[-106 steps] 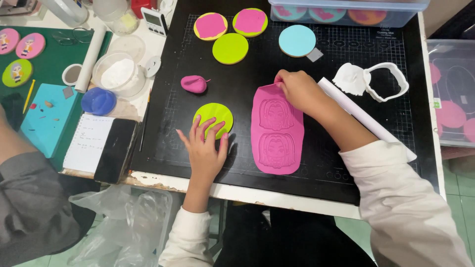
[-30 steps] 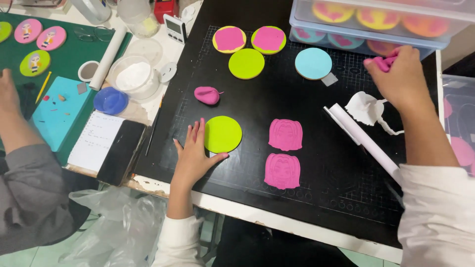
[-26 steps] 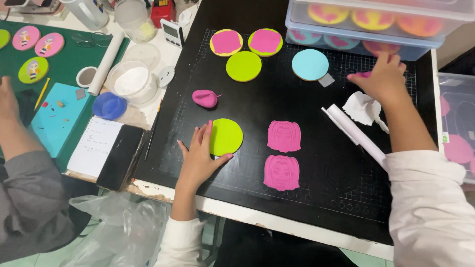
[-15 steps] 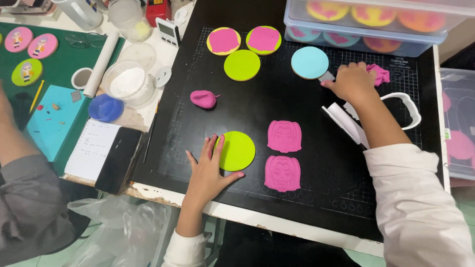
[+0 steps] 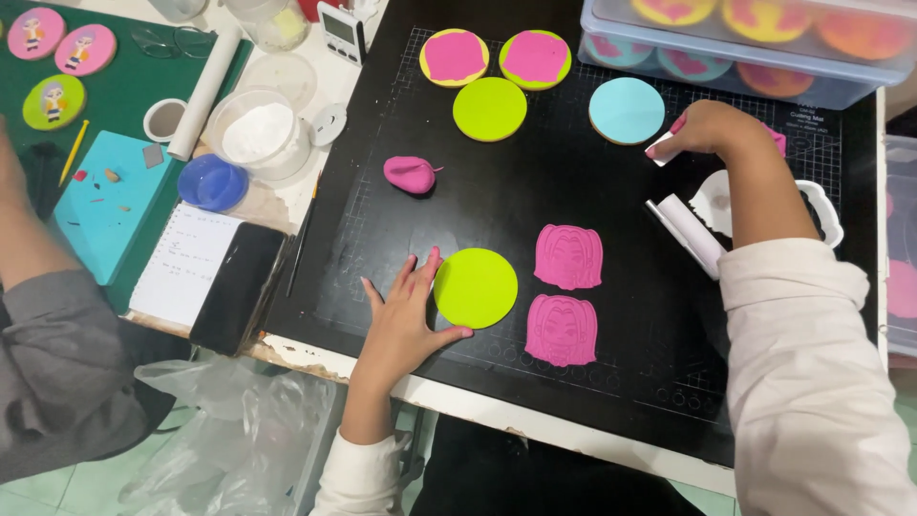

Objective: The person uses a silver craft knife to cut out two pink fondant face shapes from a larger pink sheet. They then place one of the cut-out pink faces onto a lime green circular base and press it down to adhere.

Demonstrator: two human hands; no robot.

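green disc point(image 5: 476, 287) touching left hand point(image 5: 406, 320) — just right of it

bare black mat point(image 5: 497, 191) mid-table, pink lump point(image 5: 410, 174) left, pink cutouts point(image 5: 568, 256) right

Small white timer screen point(image 5: 341, 29), dark phone point(image 5: 237, 287)

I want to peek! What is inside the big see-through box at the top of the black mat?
Inside the clear box lie round discs with yellow, orange and blue rims and pink middles. The box wall blurs them, and the picture's edge cuts off the rest, so their count stays unknown.
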